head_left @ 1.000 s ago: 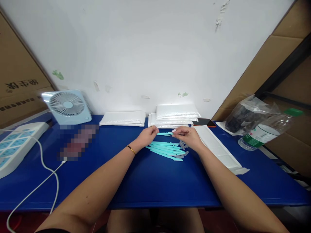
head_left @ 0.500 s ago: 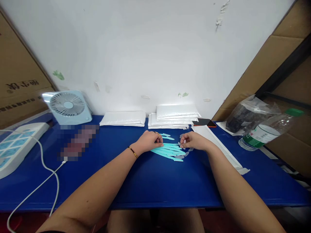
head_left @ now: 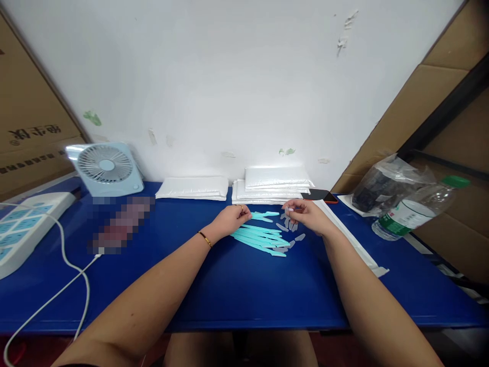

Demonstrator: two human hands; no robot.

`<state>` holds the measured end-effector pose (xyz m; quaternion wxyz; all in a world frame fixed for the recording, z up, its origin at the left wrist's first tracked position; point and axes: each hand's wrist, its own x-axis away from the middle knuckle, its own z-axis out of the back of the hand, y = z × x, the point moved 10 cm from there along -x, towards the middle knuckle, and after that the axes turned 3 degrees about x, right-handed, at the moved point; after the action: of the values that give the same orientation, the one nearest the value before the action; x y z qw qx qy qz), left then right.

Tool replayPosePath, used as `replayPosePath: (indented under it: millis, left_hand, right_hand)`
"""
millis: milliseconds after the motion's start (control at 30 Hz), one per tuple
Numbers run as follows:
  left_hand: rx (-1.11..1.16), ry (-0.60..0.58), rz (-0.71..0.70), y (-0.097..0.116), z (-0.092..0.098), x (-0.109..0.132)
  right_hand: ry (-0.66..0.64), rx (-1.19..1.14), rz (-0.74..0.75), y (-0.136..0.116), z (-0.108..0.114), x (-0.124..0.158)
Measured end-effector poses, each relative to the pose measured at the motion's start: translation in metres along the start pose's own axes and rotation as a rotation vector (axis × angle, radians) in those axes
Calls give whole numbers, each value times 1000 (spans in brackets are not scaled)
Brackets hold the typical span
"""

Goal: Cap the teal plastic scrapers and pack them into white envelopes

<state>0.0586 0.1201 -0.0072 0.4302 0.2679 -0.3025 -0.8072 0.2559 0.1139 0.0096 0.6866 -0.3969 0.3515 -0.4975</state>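
Several turquoise eyebrow razors (head_left: 257,237) lie fanned on the blue table, handles to the left and blade ends to the right. My left hand (head_left: 231,219) is closed, thumb and fingers pinching a turquoise eyebrow razor (head_left: 272,214) by its handle above the others. Beyond its tip, my right hand (head_left: 305,214) pinches a small clear blade cap (head_left: 288,209) between thumb and fingertips. Loose translucent blade caps (head_left: 300,237) are scattered below my right hand and beside the razor tips.
White padded mailers lie stacked (head_left: 273,186) by the wall, with another pile (head_left: 192,188) to their left. A long white mailer (head_left: 351,239) and a dark phone (head_left: 321,195) are at right, near a bottle (head_left: 410,216). A fan (head_left: 105,168) and power strip (head_left: 26,224) stand left.
My left hand has moved slightly left and up, now with a razor lifted from the fan. My right hand has risen from the loose caps with one cap in its fingertips.
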Motion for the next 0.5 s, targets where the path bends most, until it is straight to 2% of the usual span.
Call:
replayPosePath:
  millis: [200, 333, 500]
  left_hand:
    - [98, 20, 37, -5, 5, 0]
    - [91, 39, 37, -7, 8, -2]
    - [110, 35, 52, -8, 8, -2]
  right_hand:
    - [64, -140, 21, -2, 6, 2]
    - [165, -130, 144, -9, 14, 1]
    - [127, -63, 240, -19, 3, 1]
